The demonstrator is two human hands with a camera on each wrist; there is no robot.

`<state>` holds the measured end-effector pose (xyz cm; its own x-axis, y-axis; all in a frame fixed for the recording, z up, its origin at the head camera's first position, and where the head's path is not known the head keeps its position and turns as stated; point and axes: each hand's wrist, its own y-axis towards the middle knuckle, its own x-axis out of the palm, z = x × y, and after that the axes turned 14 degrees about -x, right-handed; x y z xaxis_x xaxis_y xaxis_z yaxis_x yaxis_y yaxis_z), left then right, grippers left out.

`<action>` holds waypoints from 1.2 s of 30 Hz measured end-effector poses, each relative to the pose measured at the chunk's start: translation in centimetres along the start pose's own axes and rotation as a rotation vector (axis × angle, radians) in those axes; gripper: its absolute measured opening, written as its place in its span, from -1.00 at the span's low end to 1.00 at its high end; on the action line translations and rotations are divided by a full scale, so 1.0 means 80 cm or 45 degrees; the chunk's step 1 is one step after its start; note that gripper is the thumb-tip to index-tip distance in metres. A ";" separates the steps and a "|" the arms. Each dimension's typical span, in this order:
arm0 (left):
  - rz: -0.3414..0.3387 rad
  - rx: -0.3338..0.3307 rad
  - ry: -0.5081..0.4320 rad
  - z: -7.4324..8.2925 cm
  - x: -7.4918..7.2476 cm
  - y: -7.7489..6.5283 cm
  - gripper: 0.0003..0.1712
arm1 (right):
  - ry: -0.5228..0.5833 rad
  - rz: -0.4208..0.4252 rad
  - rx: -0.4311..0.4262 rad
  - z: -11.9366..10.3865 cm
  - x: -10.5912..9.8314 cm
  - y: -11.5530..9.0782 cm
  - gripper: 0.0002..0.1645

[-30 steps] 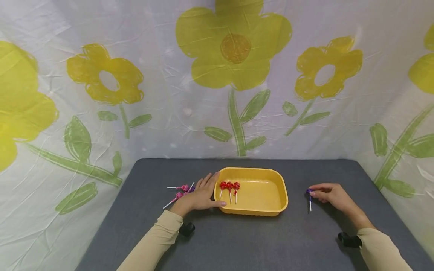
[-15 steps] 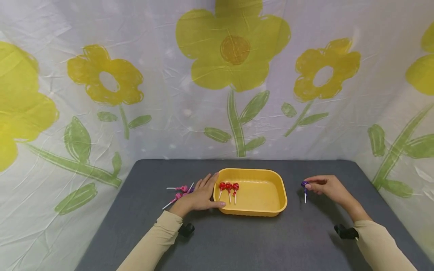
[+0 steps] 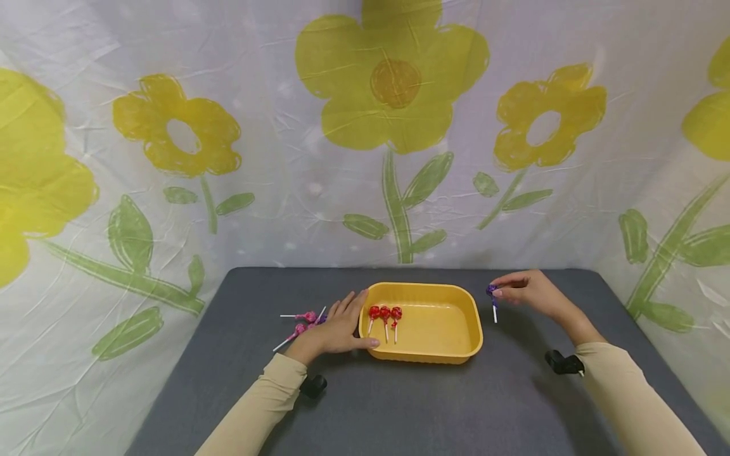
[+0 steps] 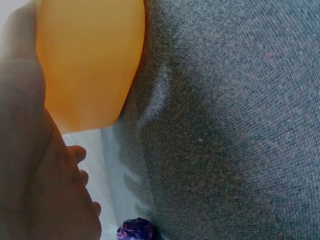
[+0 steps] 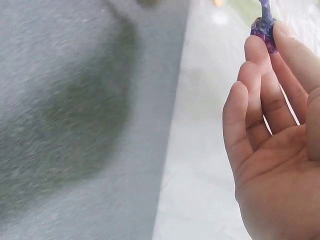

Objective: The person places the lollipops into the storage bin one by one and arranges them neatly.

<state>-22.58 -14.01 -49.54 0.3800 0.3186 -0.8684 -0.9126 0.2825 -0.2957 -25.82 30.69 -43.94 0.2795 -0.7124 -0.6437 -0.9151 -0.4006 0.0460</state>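
My right hand (image 3: 530,292) pinches a purple-wrapped lollipop (image 3: 492,290) by its candy head, with the white stick hanging down. It is held up right of the yellow tray (image 3: 445,354). In the right wrist view the purple lollipop (image 5: 263,32) sits between thumb and fingertips. My left hand (image 3: 336,326) rests on the tray's left end, fingers spread along the rim and thumb at the near edge. The left wrist view shows the tray's outer wall (image 4: 90,65) beside that hand. Inside the tray, at its left, three red lollipops (image 3: 385,314) lie in a row, sticks toward me.
Left of the tray, several pink and purple lollipops (image 3: 300,329) lie in a loose pile, partly hidden by my left hand. A purple candy head (image 4: 135,229) shows in the left wrist view. The dark grey table (image 3: 422,411) ends at a flower-printed curtain (image 3: 274,209).
My right hand has lifted the purple lollipop off the table and carried it left and away from me, nearer the tray. The left hand and the tray stay put.
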 end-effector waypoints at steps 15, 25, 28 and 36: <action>-0.008 0.017 0.010 0.000 -0.001 0.001 0.36 | 0.058 -0.095 -0.118 -0.039 0.014 0.039 -0.49; -0.030 0.007 0.020 -0.003 -0.001 0.002 0.39 | 0.159 -0.152 -0.169 -0.061 0.030 0.068 -0.54; -0.029 0.006 0.019 -0.003 -0.001 0.002 0.39 | 0.177 -0.171 -0.178 -0.063 0.035 0.077 -0.56; -0.014 0.012 0.018 -0.002 0.000 0.000 0.37 | 0.227 -0.184 -0.195 -0.068 0.049 0.091 -0.55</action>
<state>-22.63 -14.15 -49.60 0.3876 0.3023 -0.8709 -0.9069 0.2945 -0.3014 -29.80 21.84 -41.98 0.4629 -0.7263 -0.5081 -0.8113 -0.5781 0.0873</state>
